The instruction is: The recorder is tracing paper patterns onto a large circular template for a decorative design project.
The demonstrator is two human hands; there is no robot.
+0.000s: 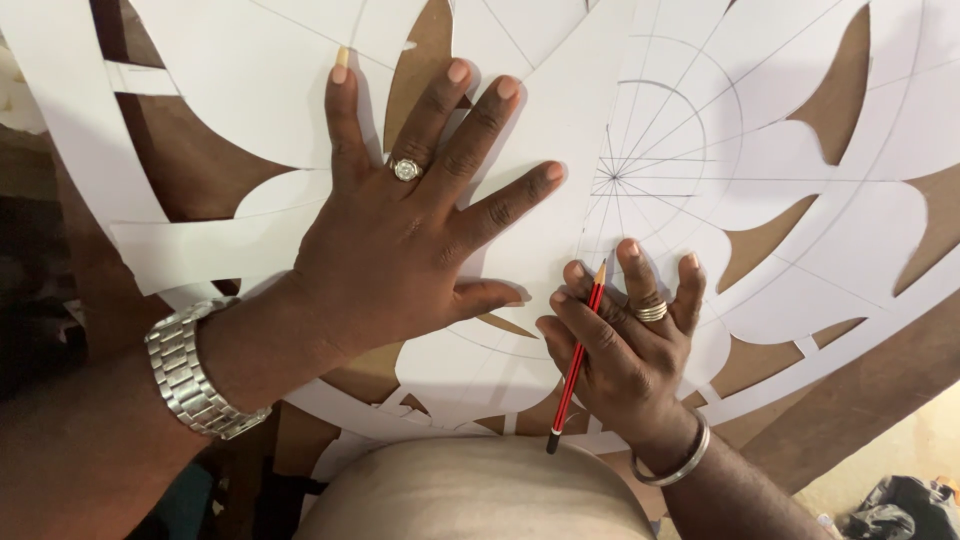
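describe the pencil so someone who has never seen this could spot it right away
A big white paper stencil with cut-out petal shapes covers a brown board. Near its lower middle, the right hand grips a thin red pencil, tip up on the paper. It is the only red thing there, with a black lower end.

A brown board (860,385) shows through the cut-outs beyond the fingers; a dark crumpled bag (900,508) lies well below them.

A red pencil (573,370) with a black end leans tip-up in the right hand's (625,345) fingers, its point touching a white cut-out paper stencil (560,120) lying flat beneath.
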